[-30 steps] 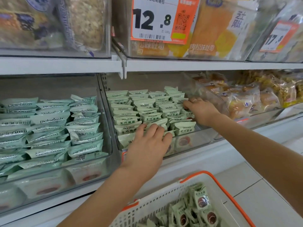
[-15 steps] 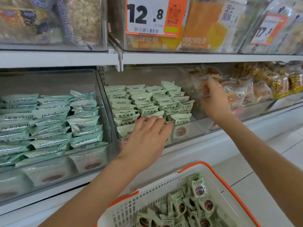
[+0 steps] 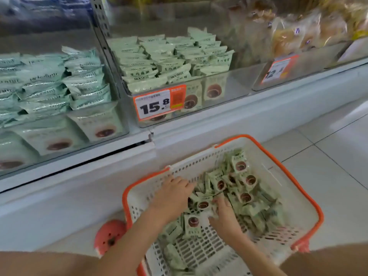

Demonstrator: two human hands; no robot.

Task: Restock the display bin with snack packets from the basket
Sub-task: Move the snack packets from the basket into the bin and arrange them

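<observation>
In a white basket (image 3: 278, 172) with an orange rim on the shop floor, both hands work the heap of green snack packets (image 3: 237, 188) — the left hand (image 3: 173, 196) spread flat over them, the right hand (image 3: 223, 212) curling around several. This looks like the gathering step. Next comes a firm lift to the clear display bin (image 3: 235, 84) above — already well stocked — without dropping any.
</observation>
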